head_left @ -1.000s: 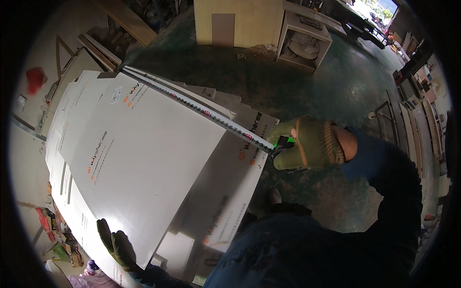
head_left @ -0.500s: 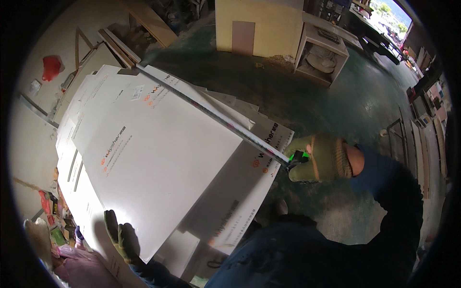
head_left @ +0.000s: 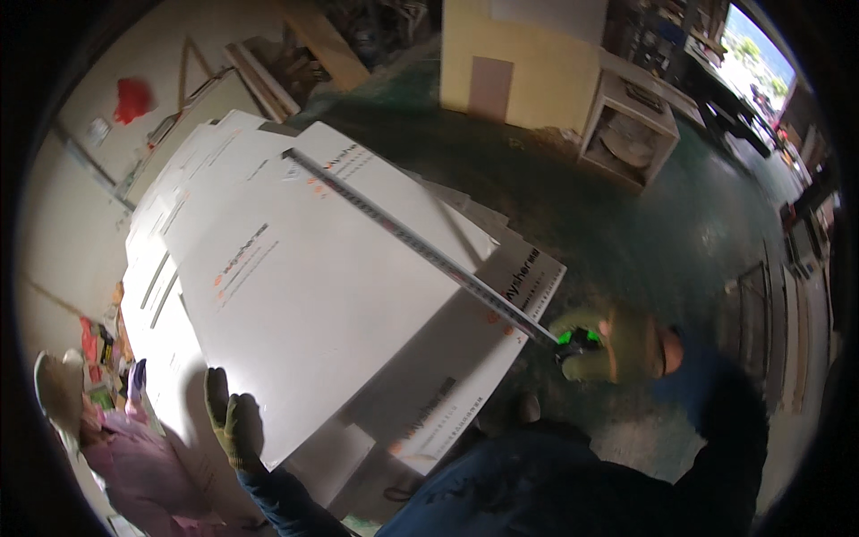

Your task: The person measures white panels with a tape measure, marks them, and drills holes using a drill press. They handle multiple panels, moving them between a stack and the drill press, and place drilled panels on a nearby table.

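White printed boards (head_left: 295, 313) lie in an uneven stack in front of me. Near the stack's lower left, my left hand (head_left: 234, 421), in an olive-green glove, rests on the top board with its fingers extended. My right hand (head_left: 617, 345), also gloved, is closed around a black and green tape measure (head_left: 577, 342), just beyond the stack's right corner. From its case a long metal tape blade (head_left: 403, 234) runs diagonally across the boards to their far left part, where its tip (head_left: 288, 155) ends above the surface. The glove hides part of the case.
At lower left a person in a pink top and pale hat (head_left: 125, 447) is beside the stack. An open-fronted cabinet (head_left: 631, 134) and a yellowish panel (head_left: 528, 72) stand on the dark green floor (head_left: 662, 242). Long strips (head_left: 792, 340) lean at right.
My right hand has moved down and slightly right in the view with the tape measure, and the blade now lies lower across the boards. The person at lower left shows more. The view has shifted.
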### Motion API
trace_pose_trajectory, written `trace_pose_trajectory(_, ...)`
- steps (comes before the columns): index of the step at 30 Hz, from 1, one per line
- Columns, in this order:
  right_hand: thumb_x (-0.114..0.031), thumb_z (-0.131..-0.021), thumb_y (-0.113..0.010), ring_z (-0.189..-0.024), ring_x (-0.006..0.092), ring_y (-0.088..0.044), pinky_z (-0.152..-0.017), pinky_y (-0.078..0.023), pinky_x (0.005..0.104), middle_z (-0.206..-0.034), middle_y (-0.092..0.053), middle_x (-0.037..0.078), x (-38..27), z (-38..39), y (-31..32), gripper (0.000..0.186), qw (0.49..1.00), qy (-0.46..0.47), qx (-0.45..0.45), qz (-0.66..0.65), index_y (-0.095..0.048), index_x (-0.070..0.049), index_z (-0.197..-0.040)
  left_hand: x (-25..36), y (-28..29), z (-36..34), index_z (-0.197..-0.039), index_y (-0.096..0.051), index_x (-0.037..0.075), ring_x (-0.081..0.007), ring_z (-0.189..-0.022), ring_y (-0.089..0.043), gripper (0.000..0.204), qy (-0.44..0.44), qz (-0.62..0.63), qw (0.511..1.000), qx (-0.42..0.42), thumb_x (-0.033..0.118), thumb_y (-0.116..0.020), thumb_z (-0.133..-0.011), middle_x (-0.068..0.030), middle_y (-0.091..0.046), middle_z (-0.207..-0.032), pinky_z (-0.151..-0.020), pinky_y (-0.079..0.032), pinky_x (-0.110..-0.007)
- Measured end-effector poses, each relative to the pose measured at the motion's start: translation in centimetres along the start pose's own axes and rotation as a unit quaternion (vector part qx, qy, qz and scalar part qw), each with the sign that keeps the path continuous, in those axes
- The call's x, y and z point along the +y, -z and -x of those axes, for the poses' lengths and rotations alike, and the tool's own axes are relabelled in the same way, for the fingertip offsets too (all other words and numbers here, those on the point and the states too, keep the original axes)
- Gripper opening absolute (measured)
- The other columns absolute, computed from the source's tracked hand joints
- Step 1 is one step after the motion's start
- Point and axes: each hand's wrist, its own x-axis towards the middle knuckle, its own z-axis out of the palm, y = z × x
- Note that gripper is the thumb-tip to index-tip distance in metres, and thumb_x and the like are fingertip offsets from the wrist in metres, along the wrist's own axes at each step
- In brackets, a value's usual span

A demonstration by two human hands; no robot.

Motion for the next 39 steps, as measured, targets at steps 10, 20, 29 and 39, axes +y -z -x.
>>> trace_pose_trajectory(10, -0.029, -0.079, -0.086, -0.117, 0.0328, -0.067, -0.102, -0.053, 0.0419, -0.131, -0.066, 0.023, 9.9, 7.4, -4.7, 0.072, 0.981, 0.021, 0.186, -0.052, -0.058, 0.004, -0.137, 4.1, -0.2, -1.0, -0.159, -0.031, 0.005, -0.0203, -0.125, -0.055, 0.072, 0.412, 0.401, 0.809, 0.122, 0.003, -0.06, -0.094, -0.0152, -0.044, -0.157, -0.098, -0.048, -0.032)
trace_pose_trajectory(20, -0.054, -0.096, -0.066, -0.112, 0.0218, -0.064, -0.106, -0.047, 0.036, -0.119, -0.07, 0.01, 27.6, 11.3, -6.6, 0.063, 0.975, -0.12, 0.175, -0.06, -0.063, -0.001, -0.129, 17.5, -3.2, -8.5, -0.151, -0.046, 0.002, -0.0351, -0.146, -0.041, 0.066, 0.187, -0.218, 0.958, -0.025, 0.017, -0.073, -0.092, -0.0199, -0.045, -0.156, -0.122, -0.029, -0.047)
trace_pose_trajectory(29, -0.031, -0.093, -0.069, -0.091, 0.0289, -0.072, -0.08, -0.061, 0.041, -0.1, -0.073, 0.017, 34.2, 14.8, -2.6, 0.04, 0.87, -0.052, 0.217, -0.439, -0.07, 0.005, -0.11, 26.3, -14.3, -14.0, -0.153, -0.042, 0.005, -0.0407, -0.148, -0.035, 0.089, 0.241, -0.27, 0.895, -0.261, 0.051, -0.077, -0.085, -0.0245, -0.041, -0.157, -0.124, -0.027, -0.048)
trace_pose_trajectory(39, -0.04, -0.098, -0.064, -0.123, 0.0349, -0.061, -0.101, -0.055, 0.0498, -0.139, -0.059, 0.021, 38.4, 16.1, -0.3, 0.06, 0.727, 0.007, 0.171, -0.665, -0.054, 0.001, -0.142, 36.3, -19.5, -13.0, -0.136, -0.06, 0.0, -0.0395, -0.119, -0.063, 0.058, 0.098, -0.142, 0.985, -0.025, 0.021, -0.079, -0.085, -0.0248, -0.066, -0.128, -0.102, -0.053, -0.047)
